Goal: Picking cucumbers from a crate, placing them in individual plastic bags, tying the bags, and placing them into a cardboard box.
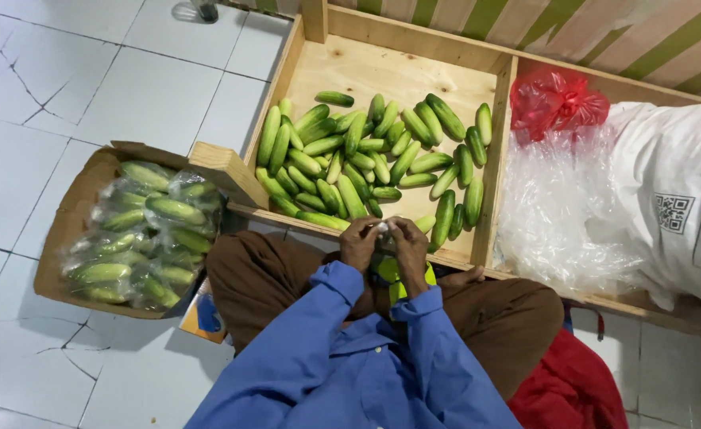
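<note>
My left hand and my right hand meet close together in front of my lap, both pinching a small clear plastic wrapper. What the wrapper holds is hidden by my fingers. Just beyond my hands lies a wooden crate compartment with several loose green cucumbers piled in it. My blue sleeves and brown trousers fill the lower middle of the view.
A cardboard box with several plastic-wrapped cucumbers sits on the tiled floor at my left. The crate's right compartment holds crumpled clear plastic, a red bag and a white sack. A red cloth lies by my right leg.
</note>
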